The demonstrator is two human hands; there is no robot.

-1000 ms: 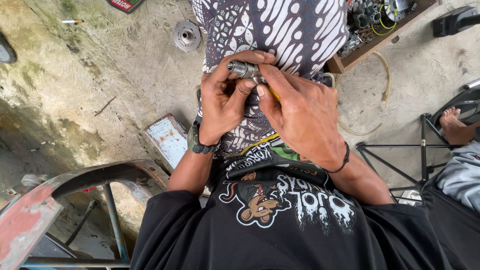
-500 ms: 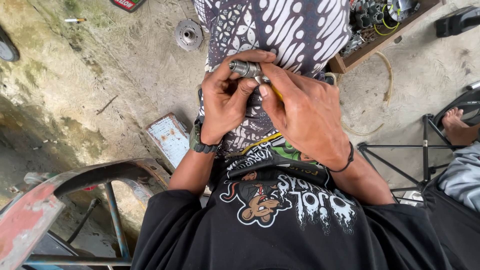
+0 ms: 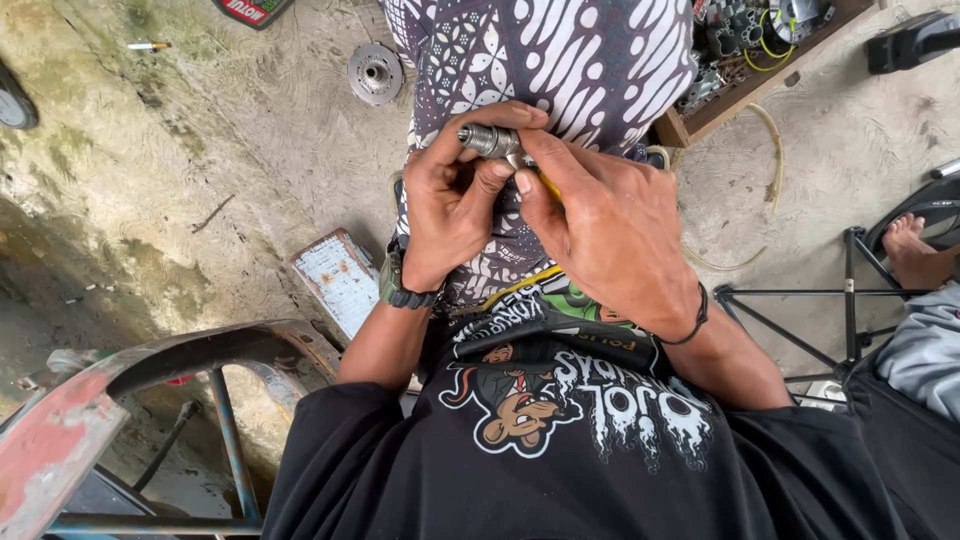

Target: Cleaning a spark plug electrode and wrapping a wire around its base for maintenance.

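Note:
Over my lap, my left hand (image 3: 455, 205) pinches a small grey metal cylinder (image 3: 487, 140), a ribbed fitting, between thumb and fingers. My right hand (image 3: 605, 230) presses against the same part from the right, and a yellow tool handle (image 3: 550, 185) shows under its fingers. Both hands touch each other above patterned black-and-white cloth (image 3: 560, 60) on my legs. A dark watch sits on my left wrist (image 3: 400, 285), a black band on my right wrist.
A round metal disc (image 3: 375, 72) lies on the concrete floor at the top. A wooden tray of metal parts (image 3: 750, 50) stands top right. A rusty curved metal frame (image 3: 150, 370) is bottom left, a black metal stand (image 3: 850, 300) and another person's bare foot (image 3: 915, 250) at the right.
Both hands have stayed on the metal cylinder; my fingers have shifted slightly around it, and the hands sit a little higher in the view.

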